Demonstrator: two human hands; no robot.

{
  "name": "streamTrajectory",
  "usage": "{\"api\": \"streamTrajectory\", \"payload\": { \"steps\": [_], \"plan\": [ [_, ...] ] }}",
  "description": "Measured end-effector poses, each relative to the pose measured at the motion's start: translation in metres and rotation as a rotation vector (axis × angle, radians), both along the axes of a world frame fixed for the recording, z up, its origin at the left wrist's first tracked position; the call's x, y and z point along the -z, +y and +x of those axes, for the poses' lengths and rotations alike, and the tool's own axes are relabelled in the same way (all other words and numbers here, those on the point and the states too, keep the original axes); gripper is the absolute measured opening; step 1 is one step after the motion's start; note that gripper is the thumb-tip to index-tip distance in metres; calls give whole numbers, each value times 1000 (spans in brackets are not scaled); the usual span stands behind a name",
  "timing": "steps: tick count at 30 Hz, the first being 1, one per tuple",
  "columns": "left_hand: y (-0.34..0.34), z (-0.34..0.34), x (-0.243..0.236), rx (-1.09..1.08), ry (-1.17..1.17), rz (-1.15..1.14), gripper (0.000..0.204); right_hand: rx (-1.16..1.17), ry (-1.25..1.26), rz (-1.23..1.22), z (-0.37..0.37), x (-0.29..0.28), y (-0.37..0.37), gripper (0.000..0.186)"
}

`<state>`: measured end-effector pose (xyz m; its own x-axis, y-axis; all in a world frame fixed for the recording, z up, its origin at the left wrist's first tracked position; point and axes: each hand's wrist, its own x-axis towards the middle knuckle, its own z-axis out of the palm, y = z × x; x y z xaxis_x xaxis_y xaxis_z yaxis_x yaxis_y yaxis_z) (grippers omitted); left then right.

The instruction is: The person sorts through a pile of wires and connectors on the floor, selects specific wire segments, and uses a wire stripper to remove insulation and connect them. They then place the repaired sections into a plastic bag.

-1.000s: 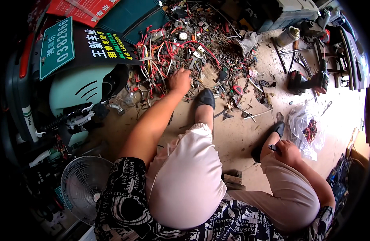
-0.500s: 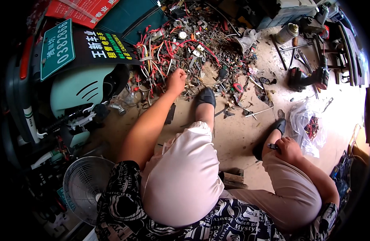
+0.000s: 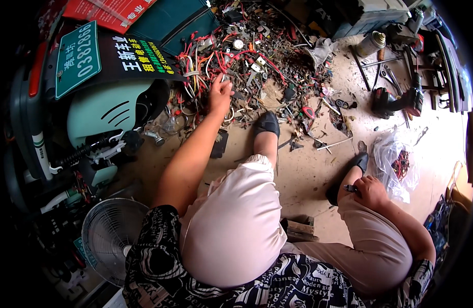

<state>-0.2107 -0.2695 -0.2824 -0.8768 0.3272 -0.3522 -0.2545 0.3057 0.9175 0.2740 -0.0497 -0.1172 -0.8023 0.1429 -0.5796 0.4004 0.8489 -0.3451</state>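
Observation:
My left hand (image 3: pixel 221 96) reaches over the left side of a heap of scrap (image 3: pixel 267 66) made of wires, connectors and small metal parts. Its fingers are bent together, with a small pale bit at the tips that is too small to name. Red and white wires (image 3: pixel 198 72) lie just beyond it. My right hand (image 3: pixel 371 192) rests on my right knee, closed around a small dark hand tool that looks like pliers (image 3: pixel 352 188); most of the tool is hidden in the palm.
A pale green scooter (image 3: pixel 100 113) stands at left, above a fan (image 3: pixel 110 236). At right lie a cordless drill (image 3: pixel 395 102), a spray can (image 3: pixel 371 44) and a clear plastic bag (image 3: pixel 393 164) with wire pieces. Wooden blocks (image 3: pixel 299 228) sit between my legs.
My left hand has moved slightly farther forward and left over the scrap, its fingers now stretched more towards the wires. The right hand stays on the knee with the pliers.

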Motion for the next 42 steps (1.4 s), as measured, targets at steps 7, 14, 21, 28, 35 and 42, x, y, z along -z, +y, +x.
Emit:
{"api": "streamTrajectory", "payload": {
  "steps": [7,14,21,28,35,42],
  "plan": [
    [-8,35,-22,803,777,-634,48,3,-33,-3,-1,-2,0,26],
    [-6,1,-33,830,875,-867,27,25,-57,2,2,2,1,25],
    [6,-40,-17,300,703,-693,23,69,-17,-9,4,1,2,24],
    [-19,-18,10,232,616,-453,13,75,39,-18,7,2,4,23],
    [-58,44,18,285,659,-640,29,101,35,-28,17,7,3,21],
    [-68,36,0,380,608,-829,51,82,23,-29,15,11,3,22]
  ]
}}
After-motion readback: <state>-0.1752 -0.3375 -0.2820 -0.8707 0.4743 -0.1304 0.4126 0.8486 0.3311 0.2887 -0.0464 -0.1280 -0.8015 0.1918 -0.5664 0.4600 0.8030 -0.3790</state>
